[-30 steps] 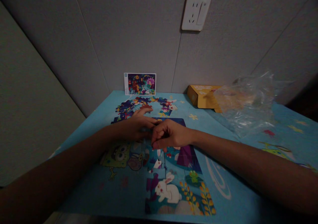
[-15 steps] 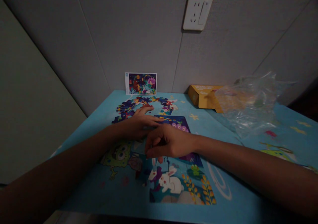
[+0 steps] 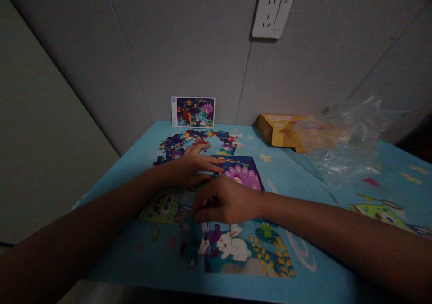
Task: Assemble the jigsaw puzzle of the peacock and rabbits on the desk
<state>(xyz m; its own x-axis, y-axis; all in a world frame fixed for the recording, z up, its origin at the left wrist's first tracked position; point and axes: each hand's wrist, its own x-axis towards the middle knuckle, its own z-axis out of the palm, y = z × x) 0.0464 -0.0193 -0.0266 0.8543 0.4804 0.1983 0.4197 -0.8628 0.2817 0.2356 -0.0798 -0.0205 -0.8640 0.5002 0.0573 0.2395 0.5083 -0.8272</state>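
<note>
I see the left hand [image 3: 195,167] stretched forward, palm down, its fingers spread at the puzzle's [image 3: 243,250] upper left edge. The right hand [image 3: 227,200] bends inward, curled and narrow, pinching a puzzle piece [image 3: 196,243] beside the lower left edge. The puzzle lies flat on the blue table [image 3: 114,259].

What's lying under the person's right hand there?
The bare right hand covers part of a joined, flat, multicoloured puzzle: a pink fan design shows beyond, a white rabbit nearer. The artwork directly beneath is hidden, as is whether the fingers grip anything.
</note>
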